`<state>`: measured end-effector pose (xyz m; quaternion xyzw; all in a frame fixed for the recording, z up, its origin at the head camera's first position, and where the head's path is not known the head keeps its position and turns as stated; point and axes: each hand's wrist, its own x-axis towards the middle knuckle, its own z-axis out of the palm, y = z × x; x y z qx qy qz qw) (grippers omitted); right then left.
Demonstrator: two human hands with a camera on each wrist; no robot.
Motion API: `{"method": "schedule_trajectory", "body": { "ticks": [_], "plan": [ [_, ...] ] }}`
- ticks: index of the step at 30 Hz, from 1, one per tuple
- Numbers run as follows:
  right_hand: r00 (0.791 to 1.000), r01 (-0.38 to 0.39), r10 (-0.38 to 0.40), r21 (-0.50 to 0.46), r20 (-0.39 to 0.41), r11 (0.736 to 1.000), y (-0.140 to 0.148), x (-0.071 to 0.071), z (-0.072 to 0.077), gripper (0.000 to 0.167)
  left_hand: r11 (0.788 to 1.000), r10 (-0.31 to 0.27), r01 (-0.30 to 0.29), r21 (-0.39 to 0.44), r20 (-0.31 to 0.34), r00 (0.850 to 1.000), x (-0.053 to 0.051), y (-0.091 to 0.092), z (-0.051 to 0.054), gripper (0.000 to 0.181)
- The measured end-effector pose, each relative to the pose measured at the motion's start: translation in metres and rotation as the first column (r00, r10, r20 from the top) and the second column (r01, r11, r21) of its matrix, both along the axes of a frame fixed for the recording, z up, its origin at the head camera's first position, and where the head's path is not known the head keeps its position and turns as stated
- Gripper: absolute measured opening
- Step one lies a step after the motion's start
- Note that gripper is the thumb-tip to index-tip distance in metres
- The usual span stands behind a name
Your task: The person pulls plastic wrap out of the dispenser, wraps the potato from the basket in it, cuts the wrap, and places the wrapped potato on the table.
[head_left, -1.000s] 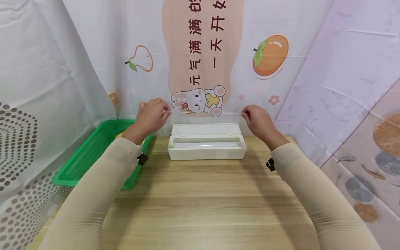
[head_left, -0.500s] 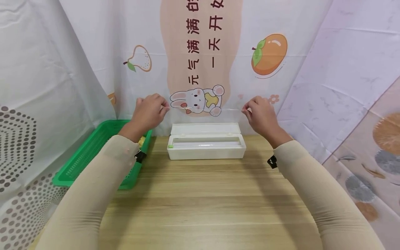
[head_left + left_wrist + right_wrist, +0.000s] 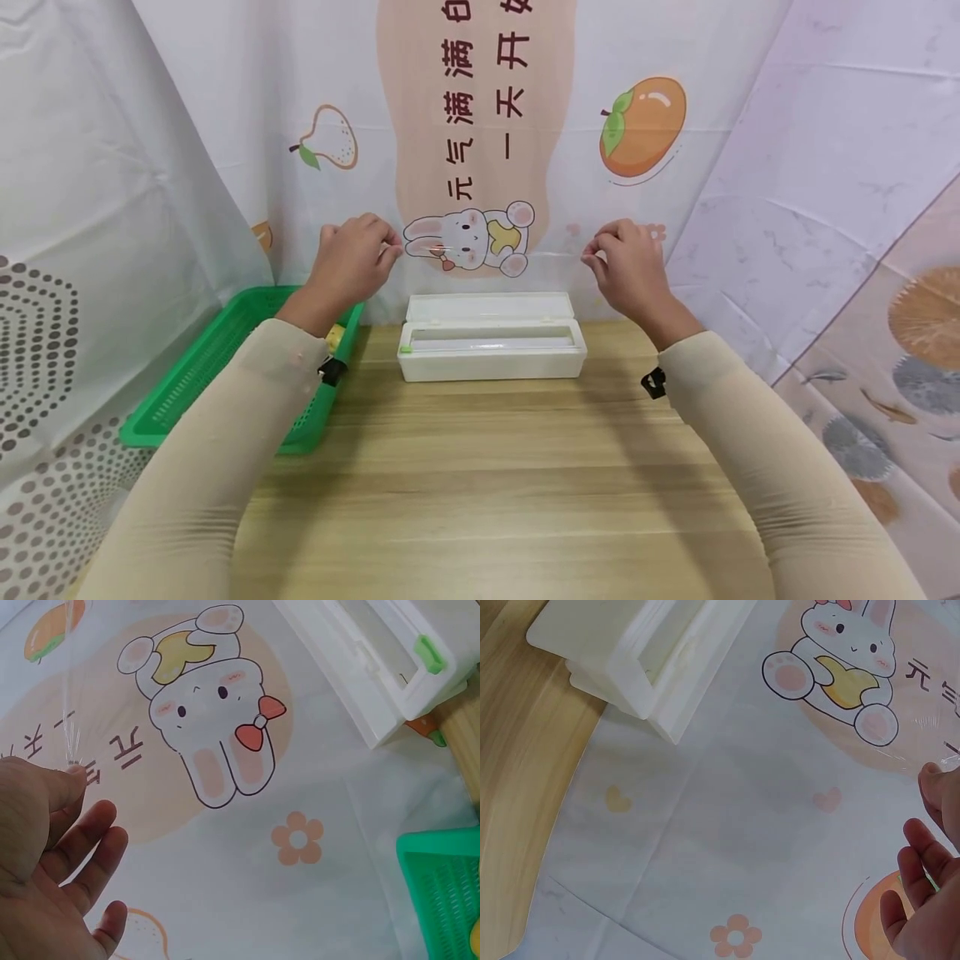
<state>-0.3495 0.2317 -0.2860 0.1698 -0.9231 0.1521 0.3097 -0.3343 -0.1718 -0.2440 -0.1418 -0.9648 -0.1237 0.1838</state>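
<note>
Your left hand (image 3: 351,260) held clear film (image 3: 73,739) in a close pinch; your right hand (image 3: 630,262) pinched it too. The film stretched between them, above the open box (image 3: 491,367) on the bench (image 3: 480,483).

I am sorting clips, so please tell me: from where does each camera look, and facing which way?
Head: on the head, facing forward and down at the white box; beige sleeves, left grip and right grip show.
Left wrist: worn there, facing printed cloth; left grip pinches clear film.
Right wrist: worn there, facing that cloth; right grip at right edge.
Both wrist views share the printed rabbit and white box.
</note>
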Motion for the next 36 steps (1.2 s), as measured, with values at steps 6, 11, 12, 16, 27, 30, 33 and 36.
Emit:
{"method": "schedule_trajectory", "body": {
  "ticks": [6,11,12,16,27,30,33,36],
  "plan": [
    [1.000,-0.010,0.010,-0.003,-0.012,1.000,0.003,0.001,0.008,0.016,1.000,-0.015,0.014,-0.012,-0.030,0.999,0.000,0.003,0.009,0.023],
    [1.000,-0.009,0.009,-0.015,0.018,1.000,0.005,0.003,0.015,0.016,1.000,-0.017,0.016,-0.016,-0.029,0.999,0.000,0.004,0.015,0.023],
    [1.000,-0.010,0.011,-0.018,0.028,1.000,0.005,0.004,0.015,0.016,1.000,-0.018,0.017,-0.017,-0.028,0.999,0.001,0.004,0.015,0.024],
    [0.999,-0.010,0.011,-0.024,0.049,1.000,0.005,0.006,0.017,0.016,1.000,-0.023,0.022,-0.020,-0.027,0.999,0.003,0.004,0.015,0.023],
    [0.999,-0.006,0.008,-0.028,0.051,1.000,0.006,0.012,0.026,0.017,0.999,-0.020,0.018,-0.028,-0.050,0.999,0.012,0.006,0.027,0.022],
    [0.998,-0.007,0.009,-0.028,0.060,1.000,0.006,0.013,0.030,0.017,0.999,-0.020,0.018,-0.037,-0.057,0.998,0.014,0.006,0.031,0.021],
    [0.998,-0.008,0.009,-0.024,0.063,1.000,0.005,0.014,0.034,0.017,0.999,-0.015,0.013,-0.041,-0.055,0.998,0.017,0.005,0.035,0.023],
    [0.998,-0.011,0.012,-0.021,0.062,1.000,0.003,0.014,0.038,0.017,0.999,-0.007,0.005,-0.046,-0.053,0.999,0.020,0.004,0.039,0.024]
  ]
}}
